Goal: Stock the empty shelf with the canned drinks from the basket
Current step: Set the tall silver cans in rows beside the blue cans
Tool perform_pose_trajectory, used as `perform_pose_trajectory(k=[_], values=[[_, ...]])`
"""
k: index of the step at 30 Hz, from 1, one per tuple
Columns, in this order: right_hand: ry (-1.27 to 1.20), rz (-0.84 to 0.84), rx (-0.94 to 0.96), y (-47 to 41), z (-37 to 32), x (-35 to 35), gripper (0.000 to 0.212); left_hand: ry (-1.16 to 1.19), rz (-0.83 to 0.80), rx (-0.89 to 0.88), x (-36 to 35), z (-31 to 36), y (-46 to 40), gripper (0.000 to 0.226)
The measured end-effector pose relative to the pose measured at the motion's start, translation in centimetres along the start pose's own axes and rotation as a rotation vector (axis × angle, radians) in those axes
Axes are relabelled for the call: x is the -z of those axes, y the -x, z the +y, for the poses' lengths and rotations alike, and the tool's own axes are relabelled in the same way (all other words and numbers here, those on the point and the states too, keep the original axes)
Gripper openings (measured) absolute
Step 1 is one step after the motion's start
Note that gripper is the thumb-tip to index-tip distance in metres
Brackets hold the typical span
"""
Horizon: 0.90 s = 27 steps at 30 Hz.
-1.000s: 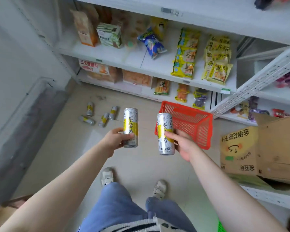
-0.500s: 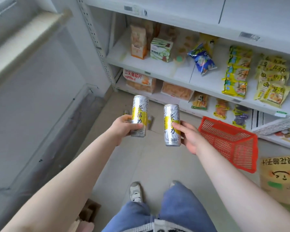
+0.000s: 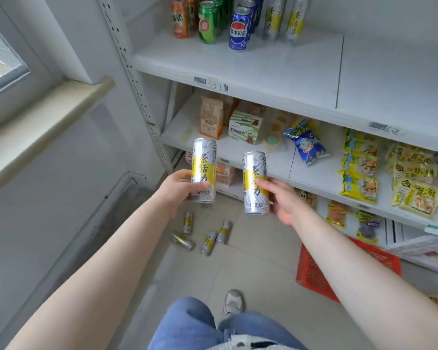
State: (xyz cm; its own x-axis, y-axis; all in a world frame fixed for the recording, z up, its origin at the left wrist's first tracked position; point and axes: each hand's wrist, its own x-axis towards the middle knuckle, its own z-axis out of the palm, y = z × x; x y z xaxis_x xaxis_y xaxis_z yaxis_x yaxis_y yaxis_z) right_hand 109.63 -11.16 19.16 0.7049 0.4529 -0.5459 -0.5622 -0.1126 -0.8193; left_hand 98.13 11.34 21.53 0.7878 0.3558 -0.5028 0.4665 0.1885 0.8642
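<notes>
My left hand (image 3: 177,189) grips a tall silver and yellow can (image 3: 204,168), upright. My right hand (image 3: 283,200) grips a second, matching can (image 3: 255,181), also upright. Both are held in the air in front of the shelving unit, below the white upper shelf (image 3: 276,72). At the back of that shelf stand orange, green and blue cans (image 3: 239,31) and two silver and yellow cans (image 3: 283,18). Several more silver and yellow cans (image 3: 208,242) lie on the floor. The red basket (image 3: 314,271) sits on the floor at the right, partly behind my right forearm.
The lower shelves hold snack boxes (image 3: 211,120) and yellow snack packets (image 3: 359,170). A window sill (image 3: 43,122) juts out at the left beside the shelf upright (image 3: 137,79). My legs and a shoe (image 3: 233,301) are below.
The view has tilted up, so the upper shelf with its cans is now in sight. Both hands have risen with their cans, and the basket has dropped to the lower right.
</notes>
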Motion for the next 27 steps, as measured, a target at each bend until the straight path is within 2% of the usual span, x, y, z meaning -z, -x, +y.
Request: perform_pose_trajectory(k=[8, 13, 15, 17, 20, 23, 27], values=[[0.000, 0.029, 0.091, -5.4, -6.7, -1.4, 0.033, 0.006, -0.105, -0.062, 1.2, 7.0, -8.0, 0.042], [-0.025, 0.126, 0.178, -7.7, -11.6, -1.6, 0.049, -0.027, -0.272, -0.146, 1.4, 12.6, -13.3, 0.037], [-0.039, 0.179, 0.231, -8.4, -14.0, -1.4, 0.052, -0.038, -0.333, -0.177, 1.1, 15.3, -15.2, 0.041], [-0.063, 0.236, 0.284, -9.1, -16.6, -1.0, 0.046, -0.041, -0.369, -0.195, 0.3, 17.9, -17.2, 0.051], [-0.077, 0.284, 0.358, -10.6, -20.4, 0.1, 0.041, -0.043, -0.387, -0.221, -1.7, 21.4, -20.0, 0.049], [-0.057, 0.322, 0.424, -13.0, -23.8, 1.6, 0.024, -0.105, -0.346, -0.295, -4.0, 23.8, -22.9, 0.044], [-0.032, 0.329, 0.524, -18.1, -27.2, 4.2, 0.033, -0.144, -0.247, -0.389, -7.3, 25.6, -27.9, 0.051]])
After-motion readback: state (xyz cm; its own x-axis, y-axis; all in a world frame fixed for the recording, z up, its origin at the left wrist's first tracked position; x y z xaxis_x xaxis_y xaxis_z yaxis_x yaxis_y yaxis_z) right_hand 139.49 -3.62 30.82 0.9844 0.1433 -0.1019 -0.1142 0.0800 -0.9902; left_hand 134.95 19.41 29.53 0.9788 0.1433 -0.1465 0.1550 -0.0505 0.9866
